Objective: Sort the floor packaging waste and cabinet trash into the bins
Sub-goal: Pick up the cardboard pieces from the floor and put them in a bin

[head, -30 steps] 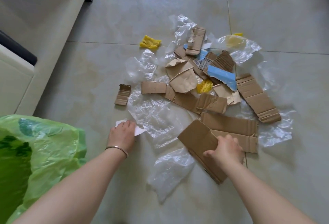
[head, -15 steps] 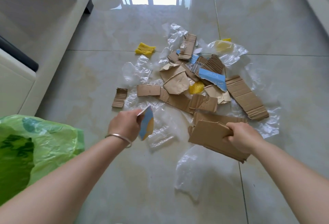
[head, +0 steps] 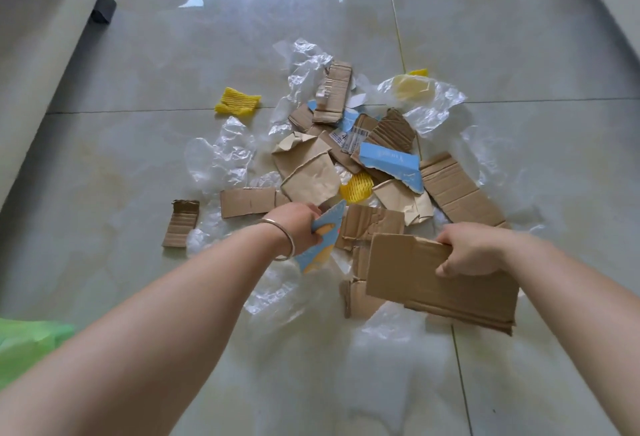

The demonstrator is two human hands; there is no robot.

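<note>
While I lean over the floor, my left hand (head: 298, 227) pinches a small blue and yellow card scrap (head: 323, 240), held above the clear plastic film (head: 277, 292). My right hand (head: 474, 252) grips the upper edge of a big brown cardboard sheet (head: 440, 283), fingers curled around it, and the sheet is lifted from the tiles (head: 104, 165). Beyond both hands lies the waste pile: torn cardboard pieces (head: 457, 189), a light blue carton strip (head: 391, 163), yellow foam net (head: 237, 101) and crumpled brown paper (head: 308, 172). A green bag (head: 31, 342) shows at the lower left edge.
</note>
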